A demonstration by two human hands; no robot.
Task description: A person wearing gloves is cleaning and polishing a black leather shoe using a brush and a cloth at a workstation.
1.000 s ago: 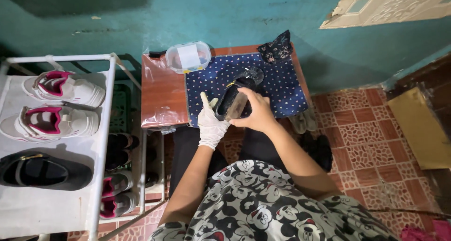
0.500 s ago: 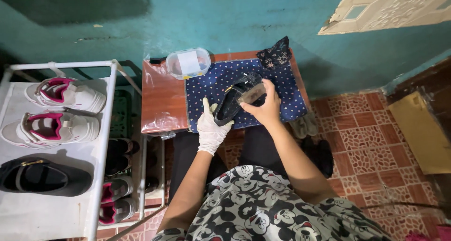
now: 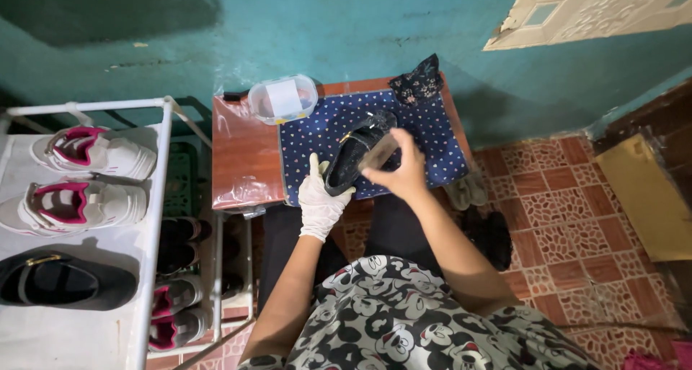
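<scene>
My left hand (image 3: 319, 201), in a white glove, holds a black flat shoe (image 3: 354, 154) by its heel end, just above a blue dotted cloth (image 3: 432, 136). My right hand (image 3: 398, 170) is bare and grips a small brush-like object (image 3: 378, 152) pressed against the shoe's side. The cloth covers the right part of a small brown table (image 3: 245, 150) wrapped in clear plastic.
A clear plastic tub (image 3: 282, 99) with a white lid stands at the table's back edge. A dark patterned rag (image 3: 416, 82) lies at the back right corner. A white shoe rack (image 3: 155, 219) at left holds white-and-pink sneakers (image 3: 90, 152) and a black shoe (image 3: 65, 280). Sandals (image 3: 467, 191) lie on the tiled floor.
My right hand has slid from the shoe's toe end toward its middle with the small object. The left hand keeps its hold; the view shifted slightly.
</scene>
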